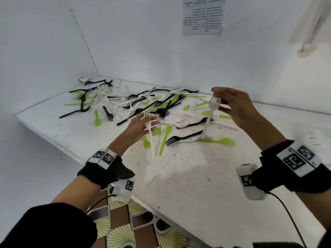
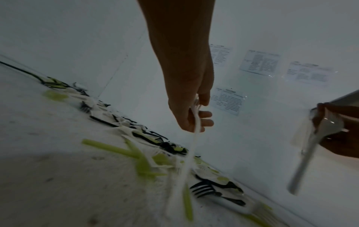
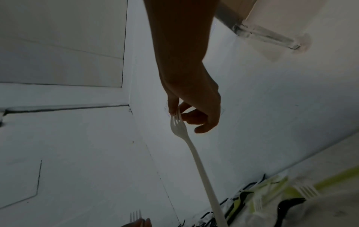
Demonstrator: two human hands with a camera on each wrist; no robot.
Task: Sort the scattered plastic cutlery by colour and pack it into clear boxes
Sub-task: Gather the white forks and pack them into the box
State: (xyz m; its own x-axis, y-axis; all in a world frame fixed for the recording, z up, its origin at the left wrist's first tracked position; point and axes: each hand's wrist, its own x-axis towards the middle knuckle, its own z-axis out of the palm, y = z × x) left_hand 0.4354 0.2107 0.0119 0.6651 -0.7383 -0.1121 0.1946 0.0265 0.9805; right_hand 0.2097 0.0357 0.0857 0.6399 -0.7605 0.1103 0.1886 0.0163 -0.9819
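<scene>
Black, white and green plastic cutlery (image 1: 143,106) lies scattered over the white table (image 1: 197,176). My left hand (image 1: 143,125) hangs above the near side of the pile and pinches a white fork (image 1: 151,138) by its head, handle pointing down; it shows blurred in the left wrist view as the same white fork (image 2: 194,138). My right hand (image 1: 231,104) is raised to the right and pinches another white fork (image 1: 211,111) by its tines, handle down, the same fork (image 3: 192,147) in the right wrist view. No clear box is in view.
White walls enclose the table at the back and left. A printed sheet (image 1: 202,15) hangs on the back wall. The table's near edge (image 1: 161,212) runs diagonally, with patterned floor (image 1: 136,228) below. A green spoon (image 1: 218,141) and a black fork (image 1: 182,137) lie nearest.
</scene>
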